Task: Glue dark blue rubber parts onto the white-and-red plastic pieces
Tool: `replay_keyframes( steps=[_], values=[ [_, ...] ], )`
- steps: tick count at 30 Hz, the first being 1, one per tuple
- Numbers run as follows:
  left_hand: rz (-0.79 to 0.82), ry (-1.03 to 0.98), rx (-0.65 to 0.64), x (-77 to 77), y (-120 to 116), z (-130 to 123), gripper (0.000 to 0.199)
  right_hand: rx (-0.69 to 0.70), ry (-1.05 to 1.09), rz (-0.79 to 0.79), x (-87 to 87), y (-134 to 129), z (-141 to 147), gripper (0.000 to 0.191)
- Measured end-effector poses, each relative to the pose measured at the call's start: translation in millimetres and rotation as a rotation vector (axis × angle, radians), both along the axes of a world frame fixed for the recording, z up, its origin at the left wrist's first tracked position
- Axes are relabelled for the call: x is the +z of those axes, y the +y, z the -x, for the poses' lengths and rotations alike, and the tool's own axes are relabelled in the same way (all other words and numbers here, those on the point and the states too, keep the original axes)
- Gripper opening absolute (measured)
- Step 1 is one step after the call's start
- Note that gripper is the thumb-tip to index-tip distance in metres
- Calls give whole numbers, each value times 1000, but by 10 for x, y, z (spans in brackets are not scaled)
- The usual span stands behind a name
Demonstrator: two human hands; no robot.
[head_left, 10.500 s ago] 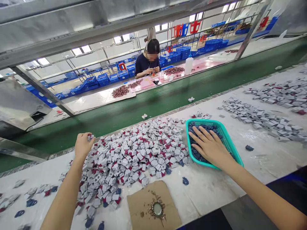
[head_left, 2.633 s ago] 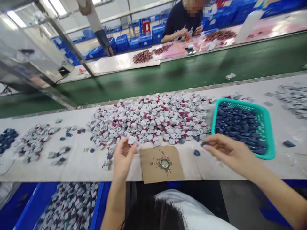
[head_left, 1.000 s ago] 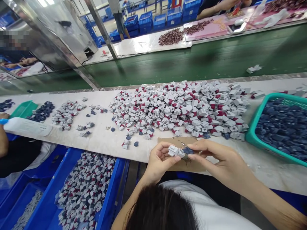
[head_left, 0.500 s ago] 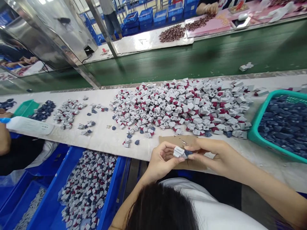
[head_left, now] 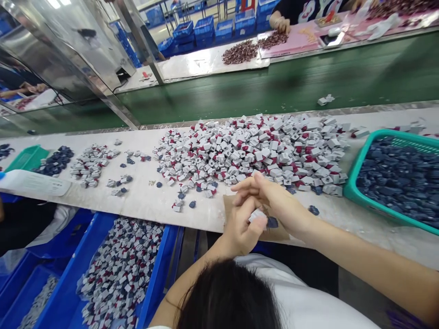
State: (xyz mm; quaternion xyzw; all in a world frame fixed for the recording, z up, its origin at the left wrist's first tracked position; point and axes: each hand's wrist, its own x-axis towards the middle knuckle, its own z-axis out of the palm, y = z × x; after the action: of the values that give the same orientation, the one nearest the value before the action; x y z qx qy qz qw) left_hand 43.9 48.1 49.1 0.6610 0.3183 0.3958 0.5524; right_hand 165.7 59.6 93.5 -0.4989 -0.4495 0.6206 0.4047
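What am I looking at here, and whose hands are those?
There is no robot here. This picture comes from a camera worn on a person's head, looking down at their own two bare hands. The left hand closes around a small grey-white piece, with a dark blue piece just beside it. The right hand lies across above it. Beneath them is a cardboard sheet on a white workbench. The bench also carries a heap of grey-white pieces marked with red and a teal plastic basket full of dark blue pieces. A blue crate below holds more pieces.
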Motion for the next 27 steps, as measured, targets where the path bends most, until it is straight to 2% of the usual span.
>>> replay_keyframes(
  steps=[2,5,9,12,16,19,21,25,27],
  values=[
    [-92,42,82,3,-4,-71,27,-28,51,47,-9,-30,68,67],
    [-146,56,162,-11,-28,-161,30,-121,84,-23,-51,-105,99,66],
    [-191,67,188,-26,-54,-206,26,-227,85,-123,-126,-199,122,63],
    [-147,91,178,-60,-42,-193,25,-309,133,-159,-222,-223,156,62],
    [-34,106,168,-185,10,-183,29,-369,211,-98,-421,-170,185,59],
    [109,64,204,-277,46,-218,33,-379,223,-21,-503,-83,190,58],
    [288,29,235,-285,64,-248,37,-389,238,16,-471,-12,182,56],
    [779,-129,173,-149,87,-205,45,-439,241,17,-259,107,38,49],
    [873,-257,173,-60,99,-110,44,-484,211,-34,-173,118,-148,48]
  ],
)
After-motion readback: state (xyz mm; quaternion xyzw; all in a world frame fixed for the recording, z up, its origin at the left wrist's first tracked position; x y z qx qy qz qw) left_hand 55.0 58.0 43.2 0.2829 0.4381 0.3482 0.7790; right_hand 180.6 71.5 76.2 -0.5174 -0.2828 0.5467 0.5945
